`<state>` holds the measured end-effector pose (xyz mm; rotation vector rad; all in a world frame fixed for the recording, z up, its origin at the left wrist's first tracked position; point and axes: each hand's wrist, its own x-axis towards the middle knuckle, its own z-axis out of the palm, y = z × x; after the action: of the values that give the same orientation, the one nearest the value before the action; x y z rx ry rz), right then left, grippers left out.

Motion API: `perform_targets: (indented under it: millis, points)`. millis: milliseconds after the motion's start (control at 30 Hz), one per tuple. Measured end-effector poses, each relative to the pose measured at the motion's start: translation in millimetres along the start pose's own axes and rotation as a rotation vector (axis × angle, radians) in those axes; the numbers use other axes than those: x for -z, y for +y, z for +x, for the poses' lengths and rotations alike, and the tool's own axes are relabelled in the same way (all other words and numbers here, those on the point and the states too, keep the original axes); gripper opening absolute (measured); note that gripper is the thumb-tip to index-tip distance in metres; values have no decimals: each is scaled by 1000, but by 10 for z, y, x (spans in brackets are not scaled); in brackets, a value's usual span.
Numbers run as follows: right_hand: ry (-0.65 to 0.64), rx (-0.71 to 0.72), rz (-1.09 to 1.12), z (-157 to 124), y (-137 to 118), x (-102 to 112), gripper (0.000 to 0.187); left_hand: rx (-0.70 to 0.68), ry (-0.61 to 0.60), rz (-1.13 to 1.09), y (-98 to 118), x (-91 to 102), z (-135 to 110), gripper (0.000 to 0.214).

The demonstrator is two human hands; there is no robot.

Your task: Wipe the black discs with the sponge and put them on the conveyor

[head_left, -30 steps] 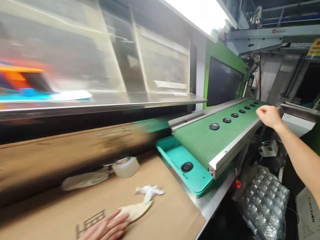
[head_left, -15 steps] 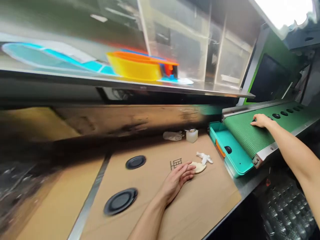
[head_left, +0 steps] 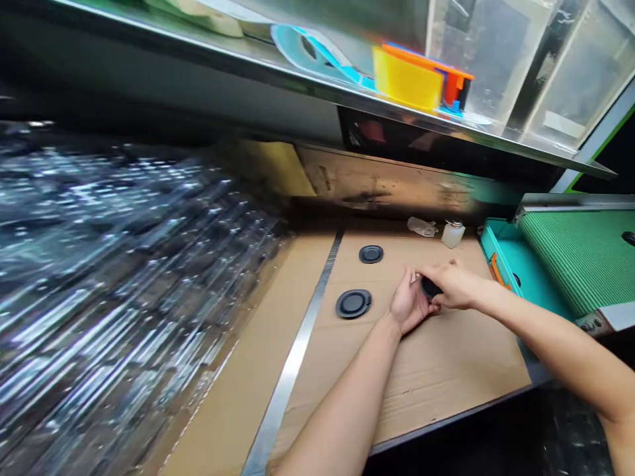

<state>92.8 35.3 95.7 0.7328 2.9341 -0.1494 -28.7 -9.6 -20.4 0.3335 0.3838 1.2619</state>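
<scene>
My right hand (head_left: 454,284) grips a small black disc (head_left: 430,287) just above the cardboard sheet (head_left: 446,360). My left hand (head_left: 411,305) is cupped against the same disc from the left, its thumb up and its fingers curled beneath. Part of the disc is hidden by my fingers. Left of my hands, two flat black round pieces with raised rings lie on the cardboard: a smaller far one (head_left: 371,254) and a larger near one (head_left: 353,303). The pale pad and white scrap are hidden from sight.
Behind my hands stand a small white bottle (head_left: 452,234) and a crumpled wrapper (head_left: 422,227). A teal tray (head_left: 533,277) sits beside the green conveyor belt (head_left: 585,251), which carries a black disc (head_left: 629,237). Shiny clear plastic (head_left: 124,291) fills the left; a metal shelf (head_left: 317,86) overhangs.
The view has swung left. My right hand has come off the conveyor with a black disc and met my left hand over the cardboard. My left hand has turned and curled its fingers.
</scene>
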Motion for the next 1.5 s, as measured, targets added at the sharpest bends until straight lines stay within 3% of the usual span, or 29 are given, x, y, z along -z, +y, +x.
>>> perform_targets:
  millis: [100, 167, 233, 333, 400, 467, 567, 633, 733, 900, 1000, 1133, 1267, 1367, 1500]
  points:
    - [127, 11, 72, 33, 29, -242, 59, -80, 128, -34, 36, 44, 50, 50]
    - [270, -56, 98, -44, 93, -347, 59, -159, 219, -69, 94, 92, 84, 47]
    - [332, -174, 91, -166, 183, -452, 51, -228, 260, -114, 164, 142, 102, 49]
    - [188, -334, 9, -328, 338, -619, 40, -272, 268, -196, 245, 188, 112, 45]
    - [143, -343, 2, -367, 417, -697, 36, -265, 258, -222, 264, 192, 124, 42]
    - [264, -302, 71, -339, 447, -729, 31, -262, 257, -209, 254, 181, 142, 38]
    - [562, -263, 207, -199, 376, -759, 33, -274, 276, -163, 196, 146, 164, 31]
    - [659, -213, 277, -73, 277, -831, 34, -267, 281, -147, 140, 117, 169, 31]
    - [652, -154, 307, 93, 136, -1011, 34, -222, 270, -132, 62, 80, 172, 39]
    - [633, -247, 245, 124, 37, -1221, 38, -190, 294, -67, 23, 94, 186, 44]
    - [588, -187, 197, 78, 14, -1228, 38, -139, 297, -59, 29, 122, 201, 45]
    - [619, -302, 148, 104, 31, -1213, 37, -177, 314, -45, 24, 130, 219, 40]
    - [626, -234, 98, 129, 53, -1259, 38, -154, 321, -32, 8, 128, 220, 46]
    - [671, -351, 75, 125, 70, -1281, 37, -188, 346, -14, 1, 131, 222, 43]
    - [630, -243, 48, 118, 64, -1274, 38, -186, 339, -28, 4, 129, 224, 45]
